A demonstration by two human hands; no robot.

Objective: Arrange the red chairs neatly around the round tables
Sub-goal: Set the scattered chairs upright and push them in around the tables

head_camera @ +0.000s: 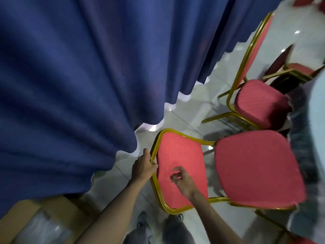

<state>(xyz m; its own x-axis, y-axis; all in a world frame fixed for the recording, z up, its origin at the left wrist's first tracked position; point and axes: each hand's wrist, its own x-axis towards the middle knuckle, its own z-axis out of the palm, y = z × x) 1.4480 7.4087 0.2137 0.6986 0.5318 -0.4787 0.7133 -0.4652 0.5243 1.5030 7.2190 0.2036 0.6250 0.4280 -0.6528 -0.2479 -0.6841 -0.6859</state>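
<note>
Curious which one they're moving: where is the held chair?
The held chair sits low-centre in the head view, right of the blue tablecloth, left hand gripping its gold frame, a second red chair beyond it.

Left hand point(143, 167) in a tight grip, right hand point(182, 180) loosely curled

A heavy blue cloth point(79, 76) hangs in deep folds over the left and upper view, its scalloped hem ending just above the floor point(190, 110). The floor is pale glossy tile with bright spots of reflected light. At lower left lies a cardboard box point(58, 213) with clear plastic point(44, 231) on it.
</note>
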